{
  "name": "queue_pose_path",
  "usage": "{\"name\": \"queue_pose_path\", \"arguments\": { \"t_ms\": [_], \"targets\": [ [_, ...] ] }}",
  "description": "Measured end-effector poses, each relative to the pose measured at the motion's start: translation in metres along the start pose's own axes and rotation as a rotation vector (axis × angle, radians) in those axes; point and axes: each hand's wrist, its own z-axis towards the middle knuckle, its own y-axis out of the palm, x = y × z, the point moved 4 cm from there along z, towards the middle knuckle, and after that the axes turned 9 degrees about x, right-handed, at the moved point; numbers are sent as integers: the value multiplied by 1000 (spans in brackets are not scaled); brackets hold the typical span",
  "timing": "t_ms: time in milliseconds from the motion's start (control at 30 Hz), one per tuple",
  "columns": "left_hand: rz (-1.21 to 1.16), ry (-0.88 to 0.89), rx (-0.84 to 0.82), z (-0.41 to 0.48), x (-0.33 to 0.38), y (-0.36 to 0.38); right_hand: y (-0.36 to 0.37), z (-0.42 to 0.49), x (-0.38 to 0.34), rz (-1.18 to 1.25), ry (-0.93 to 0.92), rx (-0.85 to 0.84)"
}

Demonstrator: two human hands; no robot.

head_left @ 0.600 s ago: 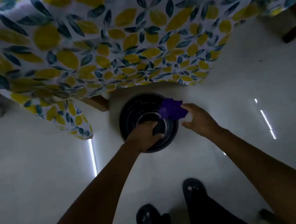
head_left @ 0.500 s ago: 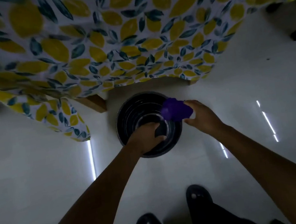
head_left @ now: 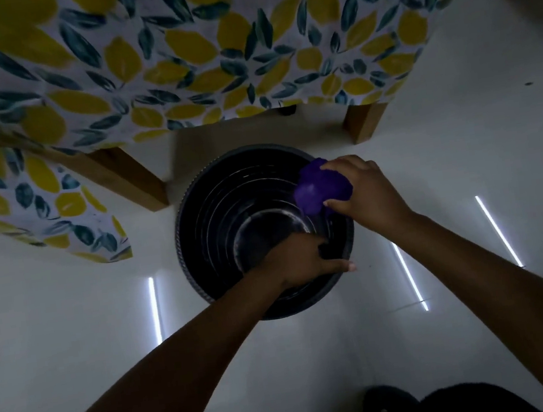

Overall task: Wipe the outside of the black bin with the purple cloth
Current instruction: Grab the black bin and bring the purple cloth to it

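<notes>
**Purple cloth pressed to the rim of the black bin**

The black bin (head_left: 216,220) stands upright on a pale, glossy floor (head_left: 73,335), seen from straight above. It is round, with a fine ribbed edge along its outer rim and concentric ridges stepping down the dark inner wall to a smaller circular bottom that catches a dull sheen. Thin white streaks of light reflect off the floor on either side of it.

The purple cloth (head_left: 321,187) is soft and bunched into a rounded wad, sitting at the bin's far right rim. The right hand (head_left: 365,193) closes its grip on the cloth, fingers curled over the top and thumb tucked beneath, wrist bent slightly inward, with the bare forearm running down to the lower right corner.

The left hand (head_left: 299,261) is at the near rim of the bin, its grip folded over the edge with the fingers dipping inside and the thumb lying along the outside. Its forearm stretches diagonally to the lower left.

Just beyond the bin is a table (head_left: 128,176) with square wooden legs, draped in a tablecloth (head_left: 209,58) printed with yellow lemons and dark teal leaves on white; one corner of the fabric hangs low at the left. Dark shoes (head_left: 393,404) show at the bottom edge.
</notes>
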Motion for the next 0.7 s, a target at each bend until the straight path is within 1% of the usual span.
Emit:
{"name": "queue_pose_path", "arguments": {
  "t_ms": [100, 200, 333, 433, 500, 633, 700],
  "targets": [
    [24, 71, 36, 2, 5, 4, 0, 0, -4, 2, -43, 64],
    [103, 139, 54, 0, 15, -3, -3, 3, -10, 26, -65, 60],
    [152, 147, 42, -18, 29, -14, -12, 4, -20, 2, 33, 18],
    [175, 128, 42, -31, 29, -14, -21, 3, -27, 65, 98, -22],
    [205, 115, 64, -39, 30, -22, -30, 7, -30, 93, 117, -14],
    [300, 178, 272, -51, 35, -60, -56, 19, -45, 172, 98, 82],
    [289, 172, 377, -52, 30, -79, -73, 24, -55, 200, 78, 145]
  ]
}}
